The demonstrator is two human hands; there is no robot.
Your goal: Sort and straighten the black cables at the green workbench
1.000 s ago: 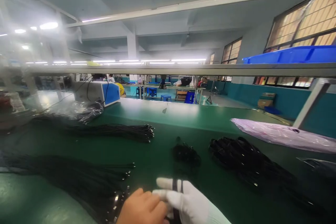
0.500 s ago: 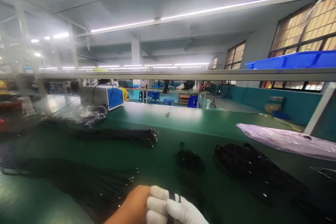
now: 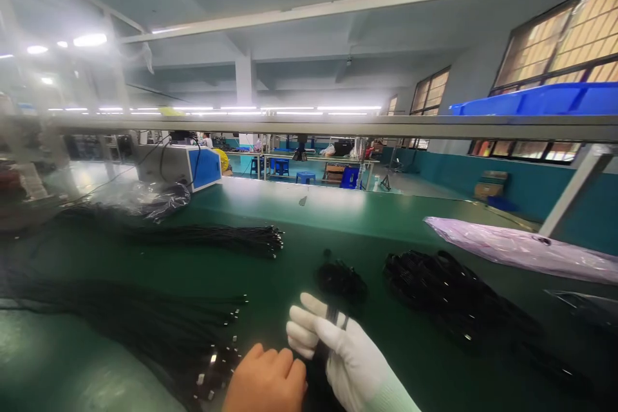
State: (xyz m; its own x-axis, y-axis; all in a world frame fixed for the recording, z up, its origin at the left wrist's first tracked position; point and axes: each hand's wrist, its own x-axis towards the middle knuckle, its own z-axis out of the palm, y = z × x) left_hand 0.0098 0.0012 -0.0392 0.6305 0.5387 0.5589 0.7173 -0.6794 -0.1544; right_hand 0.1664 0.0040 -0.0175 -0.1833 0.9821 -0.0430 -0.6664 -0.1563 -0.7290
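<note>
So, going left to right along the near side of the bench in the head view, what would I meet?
Fanned-out black cables, bare left hand, white-gloved right hand with black cord round its fingers, large pile of black coils.

no legible text, labels, numbers or signs anywhere

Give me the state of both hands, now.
Left hand: bare, fingers curled closed; any held item is hidden.
Right hand: gloved, fingers curled, holding black cable looped around them.
</note>
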